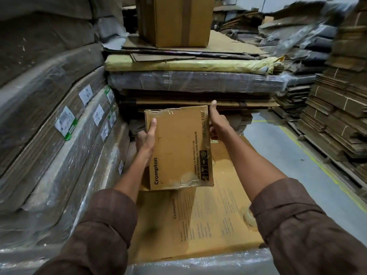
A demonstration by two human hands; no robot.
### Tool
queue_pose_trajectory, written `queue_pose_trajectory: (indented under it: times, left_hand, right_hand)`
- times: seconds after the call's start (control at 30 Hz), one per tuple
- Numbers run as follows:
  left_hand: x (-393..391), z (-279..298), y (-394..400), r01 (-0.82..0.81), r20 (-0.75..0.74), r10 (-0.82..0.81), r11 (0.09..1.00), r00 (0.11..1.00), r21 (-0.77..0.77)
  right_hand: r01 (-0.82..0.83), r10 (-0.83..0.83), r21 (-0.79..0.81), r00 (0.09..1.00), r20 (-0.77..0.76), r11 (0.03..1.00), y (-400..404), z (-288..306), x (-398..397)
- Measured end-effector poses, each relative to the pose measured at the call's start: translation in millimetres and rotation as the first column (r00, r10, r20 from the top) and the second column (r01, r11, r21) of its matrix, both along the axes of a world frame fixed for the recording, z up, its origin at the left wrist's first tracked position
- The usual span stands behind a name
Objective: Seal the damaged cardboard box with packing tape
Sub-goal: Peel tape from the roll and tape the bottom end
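Small brown cardboard box w/ black "Crompton" and "CEILING FAN" print (176, 149) is held up between both hands, above a large flat tan printed cardboard sheet (208, 221) that lies below it.

Left hand (148, 138) has its grip on the box's left edge: thumb lies flat along the top face nr the far left corner, fingers curl under the side, mostly hidden. Right hand (215, 124) has its grip on the box's right edge at the far corner: thumb points up past the corner, fingers wrap round the side beneath the "CEILING FAN" print. So the box sits between the two grips, its far half clamped, near half hanging free toward the person. Both forearms come out of rolled brown sleeves.

Box looks worn: near edge is creased and crumpled w/ clear tape patches, far edge is ragged w/ small tears.

A clear packing tape roll (248, 217) lies on the flat sheet, below and right of the box, partly hidden by the right sleeve.

Beyond the box: a stack of flattened cardboard and plastic-wrapped bundles (194, 82), w/ a taller plain brown carton (174, 20) on top. Left of the box: plastic-wrapped cardboard bundles w/ white labels (65, 120). Right of the box: grey floor w/ a yellow line (309, 153).
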State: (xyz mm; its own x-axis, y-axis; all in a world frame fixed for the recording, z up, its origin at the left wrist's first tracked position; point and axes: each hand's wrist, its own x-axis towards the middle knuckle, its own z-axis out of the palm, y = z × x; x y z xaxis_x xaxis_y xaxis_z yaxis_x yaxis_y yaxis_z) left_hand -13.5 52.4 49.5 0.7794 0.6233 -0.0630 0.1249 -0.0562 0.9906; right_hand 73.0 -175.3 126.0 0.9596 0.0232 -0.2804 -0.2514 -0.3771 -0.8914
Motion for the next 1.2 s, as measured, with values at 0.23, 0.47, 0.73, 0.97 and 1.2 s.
queue_pose_trajectory:
  times: [0.23, 0.47, 0.73, 0.97, 1.2]
  left_hand:
    - [7, 61, 24, 0.087, 0.091, -0.091, 0.995, 0.992, 0.043]
    - [26, 165, 23, 0.404, 0.014, -0.411, 0.901, 0.912, 0.158]
    - [53, 126, 2, 0.287, -0.352, -0.070, 0.734, 0.933, 0.615]
    - [47, 111, -2, 0.119, -0.284, 0.146, 0.662, 0.948, 0.740]
    - [15, 106, -24, -0.355, 0.151, 0.469, 0.385, 0.870, 0.852]
  right_hand:
    - [0.049, -0.071, 0.087, 0.960, 0.273, 0.995, 16, 50, -11]
    - [-0.107, 0.024, 0.358, 0.973, 0.229, 0.928, 9, 106, 12]
    - [-0.282, 0.305, -0.174, 0.944, 0.125, 0.943, 19, 58, 12]
    - [-0.200, 0.219, -0.135, 0.965, 0.146, 0.970, 24, 47, 23]
    - [-0.218, 0.243, -0.140, 0.949, 0.202, 0.966, 27, 45, 37]
